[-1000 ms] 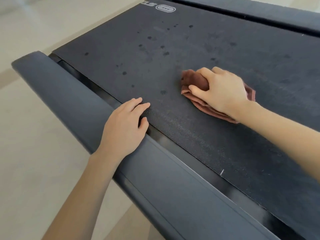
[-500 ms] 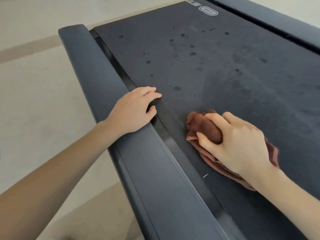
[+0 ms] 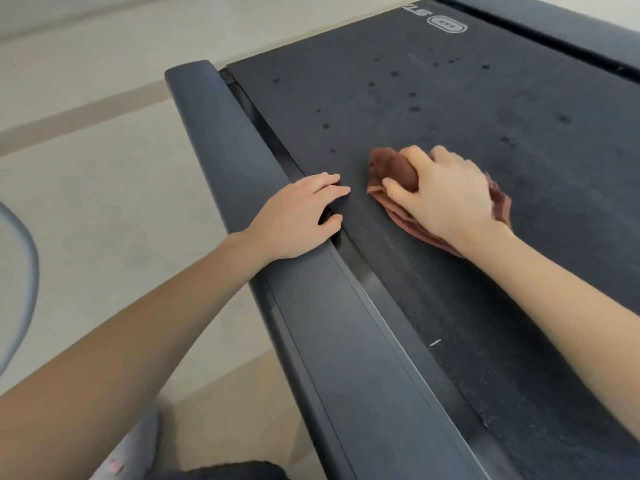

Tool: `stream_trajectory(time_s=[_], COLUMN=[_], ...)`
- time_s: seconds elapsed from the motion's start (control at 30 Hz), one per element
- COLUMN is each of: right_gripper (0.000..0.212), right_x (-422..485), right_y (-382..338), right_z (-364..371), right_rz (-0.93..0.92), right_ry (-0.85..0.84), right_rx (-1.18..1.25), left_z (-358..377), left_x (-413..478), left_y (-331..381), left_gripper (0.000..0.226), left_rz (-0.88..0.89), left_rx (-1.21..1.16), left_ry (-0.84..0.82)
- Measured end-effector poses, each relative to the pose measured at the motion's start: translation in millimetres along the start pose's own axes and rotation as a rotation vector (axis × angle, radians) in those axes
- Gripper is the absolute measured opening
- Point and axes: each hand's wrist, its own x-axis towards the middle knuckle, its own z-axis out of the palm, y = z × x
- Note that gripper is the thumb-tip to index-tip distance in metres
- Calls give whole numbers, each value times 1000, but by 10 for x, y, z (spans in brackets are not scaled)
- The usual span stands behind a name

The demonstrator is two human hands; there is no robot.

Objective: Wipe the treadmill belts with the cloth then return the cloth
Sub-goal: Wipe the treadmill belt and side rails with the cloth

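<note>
My right hand [image 3: 446, 195] is closed on the brown cloth [image 3: 391, 168], fingers curled over its bunched front and thumb pinching the fold, with the rest of it pressed flat under my palm on the treadmill belt [image 3: 502, 306]. The cloth sits near the belt's left edge, close to my left fingertips but not touching them. My left hand [image 3: 298, 220] lies open and flat on the side rail [image 3: 346, 323], its fingertips reaching over the rail's inner edge, and I judge it is bracing me. To wipe well from here, I should keep my palm weighted so the cloth stays spread rather than riding on its bunched front. Then I should push away from me in overlapping strokes towards the dark spots [image 3: 412, 95], which lie between the cloth and the logo [image 3: 446, 24] and look unwiped. I should also run one pass right along the seam beside the rail, where the folds could catch if I hurry. Half a second ago the cloth was nearer to me on this same side of the belt. It now sits farther up, level with my left hand and closer to the spots. A full second ago it was out towards the middle. My left hand is on the same stretch of rail in all three views.
</note>
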Motion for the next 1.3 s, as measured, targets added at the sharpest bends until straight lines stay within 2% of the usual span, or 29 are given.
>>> stream_trajectory(time_s=[0.13,0.3,0.5,0.63,0.83,0.9,1.03,1.3], right_gripper=[48,44,42,44,47,50,53,45], right_x=[-762,-1442,-999,-304,457,430,107,-539], right_y=[-94,-167,-276,-313,-284,-294,-390,-648], right_z=[-312,-557,-424,-103,218,214,87,-175], right_rz=[-42,-49,4,51,185,187,49,198], right_ry=[25,-26,-68,4,5,19,31,-45], right_rx=[20,-17,30,-2,-59,-83,-160,-219], left_z=[5,31,38,28,-62,-125,-249,-202], left_x=[6,13,26,32,54,115,390,681], left_y=[-25,-36,-38,-45,-260,-456,-968,-1267], left_gripper=[47,48,48,50,47,46,48,59], left_rz=[4,20,37,54,189,200,145,164], left_rx=[-13,-15,-15,-1,28,40,81,36], left_ry=[28,39,60,40,-5,-11,-40,-36])
